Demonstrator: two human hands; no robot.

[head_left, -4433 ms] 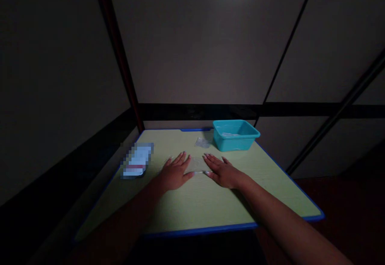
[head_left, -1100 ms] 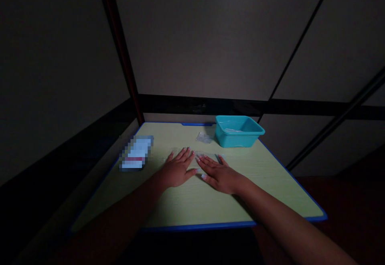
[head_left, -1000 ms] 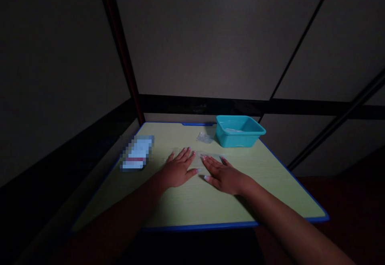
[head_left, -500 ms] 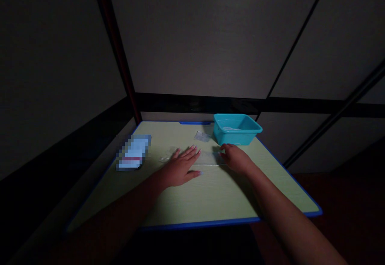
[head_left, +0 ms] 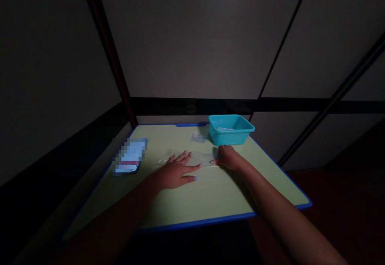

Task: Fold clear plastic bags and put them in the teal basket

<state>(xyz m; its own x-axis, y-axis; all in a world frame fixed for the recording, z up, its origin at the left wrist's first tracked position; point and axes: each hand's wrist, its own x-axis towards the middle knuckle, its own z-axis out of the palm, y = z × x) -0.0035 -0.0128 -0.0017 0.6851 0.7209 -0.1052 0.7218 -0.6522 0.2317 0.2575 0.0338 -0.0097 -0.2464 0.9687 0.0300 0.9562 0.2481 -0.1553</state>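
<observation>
A clear plastic bag (head_left: pixel 205 158) lies flat on the table in front of me. My left hand (head_left: pixel 177 172) rests palm down over its left part, fingers spread. At the bag's right end, my right hand (head_left: pixel 229 157) has its fingers curled in, with thumb and fingers closed on the edge. Part of the bag is hidden under both hands. Just beyond the right hand stands a turquoise plastic basin (head_left: pixel 231 136) with something whitish inside.
A small crumpled piece of clear plastic (head_left: pixel 197 137) lies left of the basin. On the left side of the table is a phone-like device (head_left: pixel 131 156), its screen blurred. The pale tabletop (head_left: pixel 180 211) has a blue edge, and panelled walls stand behind it.
The view has shifted slightly. My left hand's index finger has spread away from the other fingers. My right hand's fingers have come down and closed at the bag's right end.
</observation>
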